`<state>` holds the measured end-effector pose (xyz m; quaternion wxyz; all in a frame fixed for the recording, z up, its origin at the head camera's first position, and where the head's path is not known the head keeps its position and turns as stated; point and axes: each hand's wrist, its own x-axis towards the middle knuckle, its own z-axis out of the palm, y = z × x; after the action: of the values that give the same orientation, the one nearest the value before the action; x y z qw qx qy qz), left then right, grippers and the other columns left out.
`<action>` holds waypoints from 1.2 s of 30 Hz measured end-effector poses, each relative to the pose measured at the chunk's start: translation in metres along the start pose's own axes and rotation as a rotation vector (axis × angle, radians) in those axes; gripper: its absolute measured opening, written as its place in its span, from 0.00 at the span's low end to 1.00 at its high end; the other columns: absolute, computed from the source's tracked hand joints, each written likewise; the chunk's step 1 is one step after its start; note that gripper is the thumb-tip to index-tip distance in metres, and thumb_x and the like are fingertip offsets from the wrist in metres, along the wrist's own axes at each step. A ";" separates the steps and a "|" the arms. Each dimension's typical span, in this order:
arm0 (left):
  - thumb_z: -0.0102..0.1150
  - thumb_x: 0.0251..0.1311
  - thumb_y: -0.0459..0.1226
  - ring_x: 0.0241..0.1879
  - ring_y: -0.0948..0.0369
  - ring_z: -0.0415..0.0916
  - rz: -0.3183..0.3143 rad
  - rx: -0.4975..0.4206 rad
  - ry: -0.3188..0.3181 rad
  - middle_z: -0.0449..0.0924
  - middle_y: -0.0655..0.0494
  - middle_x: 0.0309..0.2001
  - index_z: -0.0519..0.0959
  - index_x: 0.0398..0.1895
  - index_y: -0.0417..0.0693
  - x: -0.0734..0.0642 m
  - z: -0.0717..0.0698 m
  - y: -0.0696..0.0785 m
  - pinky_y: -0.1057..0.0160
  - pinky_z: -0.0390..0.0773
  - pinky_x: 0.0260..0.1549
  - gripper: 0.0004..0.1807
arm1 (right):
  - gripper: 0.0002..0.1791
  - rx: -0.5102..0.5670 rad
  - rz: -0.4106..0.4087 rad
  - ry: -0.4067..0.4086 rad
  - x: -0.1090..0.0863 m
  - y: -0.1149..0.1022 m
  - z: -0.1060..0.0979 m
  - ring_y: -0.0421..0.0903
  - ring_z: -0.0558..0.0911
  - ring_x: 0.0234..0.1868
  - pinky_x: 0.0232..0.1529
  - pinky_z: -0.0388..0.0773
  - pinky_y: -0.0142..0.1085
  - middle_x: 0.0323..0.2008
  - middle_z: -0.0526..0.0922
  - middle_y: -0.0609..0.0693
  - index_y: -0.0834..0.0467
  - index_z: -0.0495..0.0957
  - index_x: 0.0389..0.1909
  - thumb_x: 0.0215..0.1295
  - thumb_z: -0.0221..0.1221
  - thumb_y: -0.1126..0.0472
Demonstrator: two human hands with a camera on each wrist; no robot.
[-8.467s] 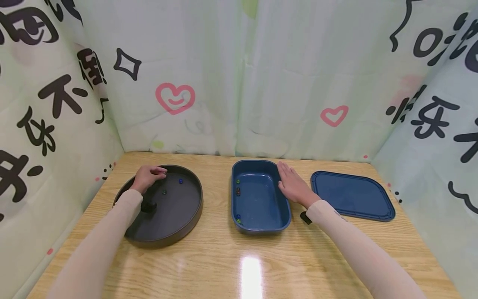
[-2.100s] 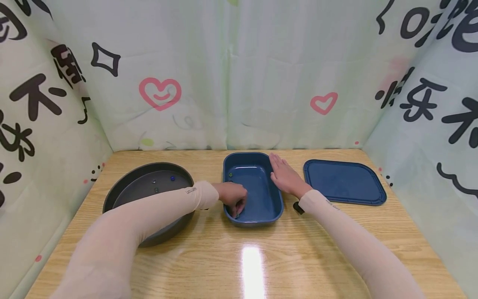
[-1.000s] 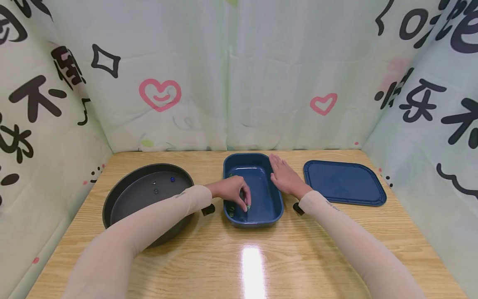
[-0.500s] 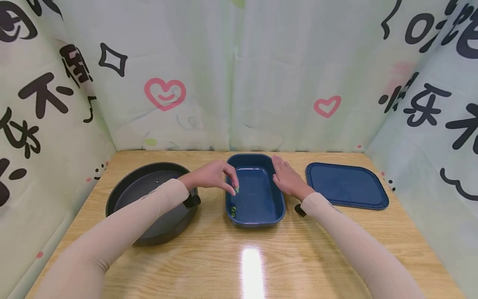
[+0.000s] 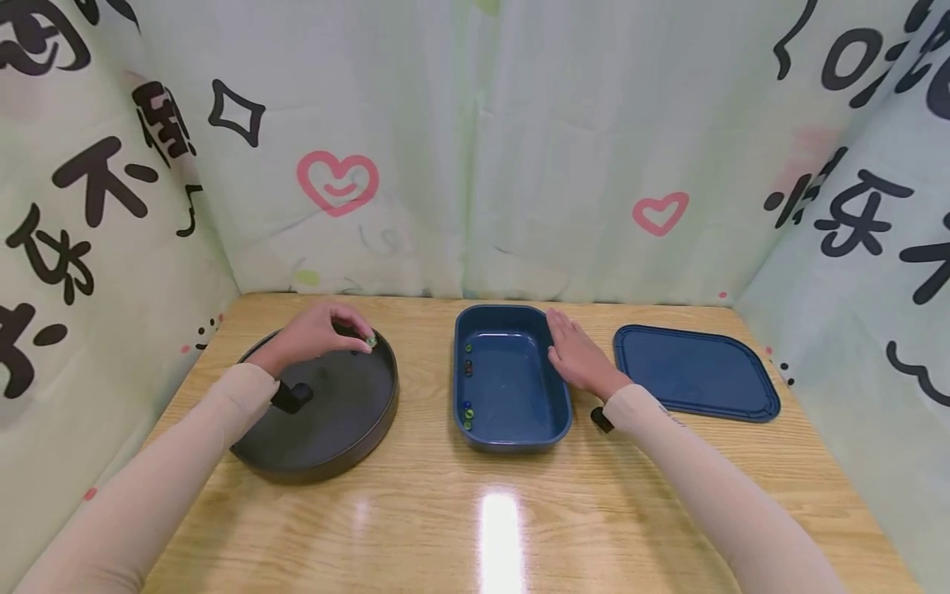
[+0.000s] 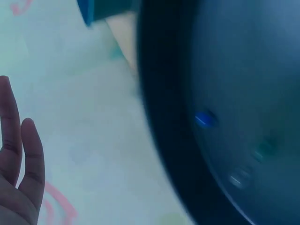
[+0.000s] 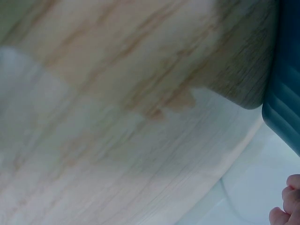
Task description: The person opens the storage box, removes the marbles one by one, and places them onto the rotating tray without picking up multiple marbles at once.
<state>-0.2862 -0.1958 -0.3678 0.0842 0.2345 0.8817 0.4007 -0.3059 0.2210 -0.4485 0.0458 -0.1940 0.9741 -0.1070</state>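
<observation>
My left hand [image 5: 319, 334] is over the far side of a dark round pan [image 5: 326, 429], pinching a small green marble [image 5: 371, 340] between thumb and fingertips. In the left wrist view, a blue marble [image 6: 205, 118], a greenish marble [image 6: 263, 151] and a clear marble [image 6: 240, 178] lie in the pan, blurred; the pinch is out of sight there. A deep blue rectangular box [image 5: 519, 429] has several marbles along its left wall, among them a brownish marble [image 5: 468, 369] and a yellow-green marble [image 5: 468, 414]. My right hand [image 5: 582, 359] rests with straight fingers against the box's right rim.
To the right of the box, a flat blue lid [image 5: 698, 371] lies on the wooden table [image 5: 416, 511]. Printed curtains [image 5: 564, 165] close off the back and both sides. The right wrist view shows the box's outer wall [image 7: 286, 93].
My left hand took a green marble from the lower left of the blue box, lifted it out and carried it left over the pan. The right hand has stayed at the box's rim.
</observation>
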 end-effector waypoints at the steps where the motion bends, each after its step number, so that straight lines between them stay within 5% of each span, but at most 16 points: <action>1: 0.69 0.49 0.37 0.34 0.66 0.78 -0.018 0.010 0.011 0.84 0.54 0.37 0.85 0.33 0.47 -0.003 -0.002 -0.008 0.66 0.77 0.34 0.07 | 0.34 0.002 0.001 -0.001 0.000 0.000 0.000 0.58 0.44 0.75 0.73 0.43 0.51 0.74 0.41 0.63 0.68 0.37 0.72 0.72 0.37 0.58; 7: 0.68 0.50 0.34 0.33 0.71 0.81 -0.056 0.016 0.006 0.86 0.48 0.36 0.85 0.36 0.41 -0.011 -0.009 -0.046 0.70 0.79 0.34 0.09 | 0.34 0.006 0.002 0.006 0.000 0.000 0.000 0.59 0.44 0.75 0.73 0.43 0.52 0.74 0.42 0.63 0.69 0.37 0.72 0.72 0.37 0.59; 17: 0.67 0.50 0.36 0.32 0.69 0.80 -0.061 0.116 -0.108 0.86 0.47 0.38 0.86 0.37 0.43 -0.001 0.009 -0.075 0.70 0.78 0.33 0.11 | 0.34 0.000 0.000 0.019 0.001 0.003 0.002 0.59 0.44 0.75 0.73 0.43 0.52 0.74 0.42 0.64 0.69 0.38 0.72 0.71 0.37 0.59; 24: 0.67 0.49 0.33 0.34 0.63 0.83 -0.053 0.152 -0.183 0.86 0.48 0.37 0.86 0.37 0.42 0.007 0.026 -0.079 0.68 0.79 0.33 0.10 | 0.34 0.004 0.002 0.010 0.002 0.003 0.003 0.59 0.44 0.75 0.73 0.43 0.52 0.74 0.41 0.63 0.68 0.37 0.72 0.71 0.38 0.59; 36: 0.68 0.49 0.33 0.35 0.63 0.83 -0.027 0.207 -0.182 0.87 0.51 0.35 0.86 0.35 0.44 0.018 0.040 -0.078 0.70 0.78 0.31 0.09 | 0.34 0.008 0.011 0.005 0.003 0.002 0.003 0.58 0.43 0.75 0.73 0.42 0.51 0.74 0.41 0.63 0.68 0.37 0.72 0.72 0.37 0.59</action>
<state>-0.3158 -0.2046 -0.4524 0.1443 0.2656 0.9101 0.2834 -0.3090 0.2215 -0.4518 0.0446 -0.1883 0.9748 -0.1109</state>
